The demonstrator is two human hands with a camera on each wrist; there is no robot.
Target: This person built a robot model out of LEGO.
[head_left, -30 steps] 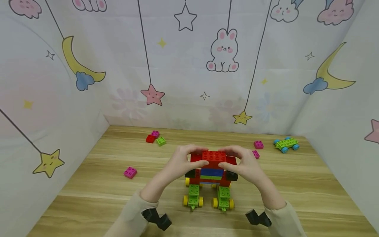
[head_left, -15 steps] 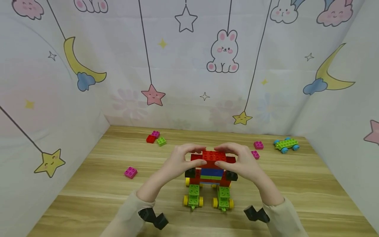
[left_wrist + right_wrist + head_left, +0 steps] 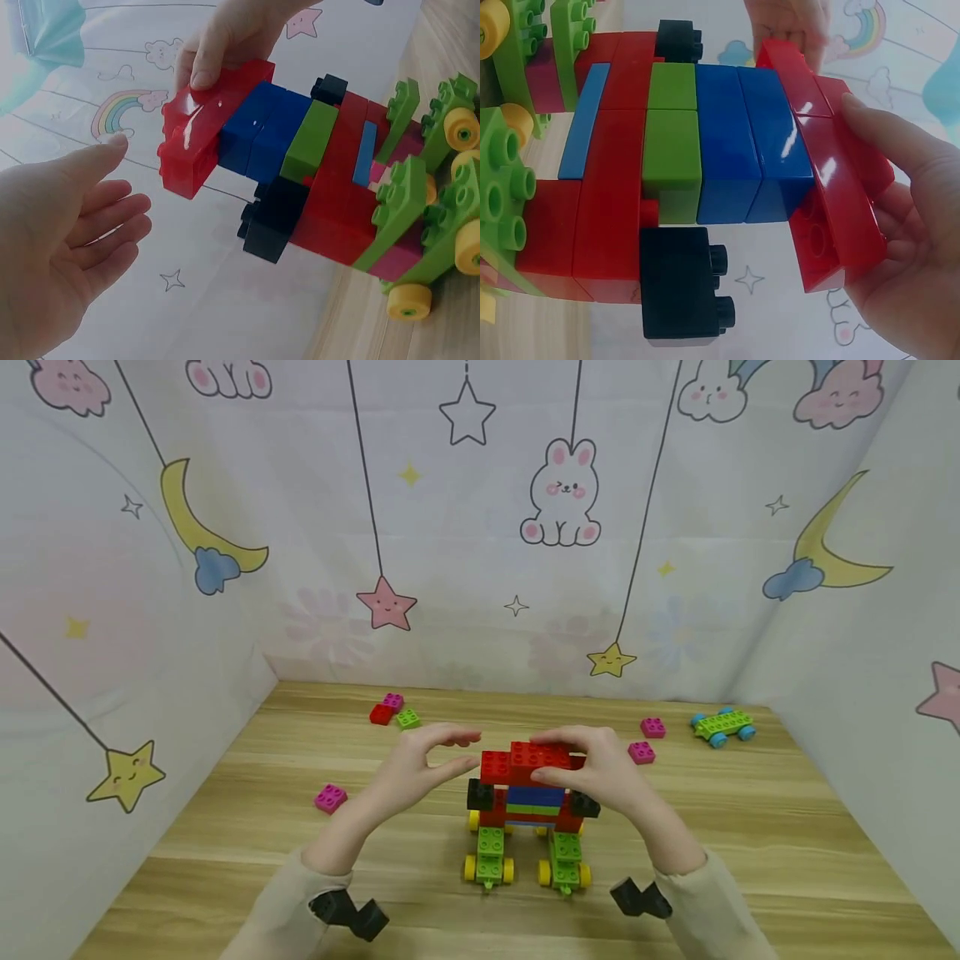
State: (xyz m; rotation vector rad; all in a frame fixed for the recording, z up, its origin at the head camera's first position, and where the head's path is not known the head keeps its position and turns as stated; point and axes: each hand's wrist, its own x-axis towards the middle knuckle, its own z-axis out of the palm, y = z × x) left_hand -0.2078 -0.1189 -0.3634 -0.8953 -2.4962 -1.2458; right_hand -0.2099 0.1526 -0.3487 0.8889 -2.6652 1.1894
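Observation:
A toy of stacked building bricks stands on the table, with blue bricks [image 3: 536, 797] and light green bricks [image 3: 672, 150] in its middle. A black brick [image 3: 676, 281] sticks out at each side. Below, it rests on two green wheeled bases [image 3: 491, 853] with yellow wheels. Red bricks form its top, the uppermost red brick [image 3: 540, 754] in the centre. My right hand [image 3: 600, 772] holds this brick at its right part, thumb on the near face and fingers behind. To the left of the toy, my left hand [image 3: 412, 770] is apart from it, fingers extended and nothing held.
Pink, red and green loose bricks [image 3: 393, 702] lie at the back left, and a single pink brick [image 3: 330, 797] nearer. Two pink bricks [image 3: 642, 752] and a green car base [image 3: 722, 724] with blue wheels are at the back right. Printed cloth walls [image 3: 450, 543] surround the table.
My left hand has come off the toy's red top and moved left. The right hand has stayed at the top brick, its thumb slightly further left. The toy stands where it was.

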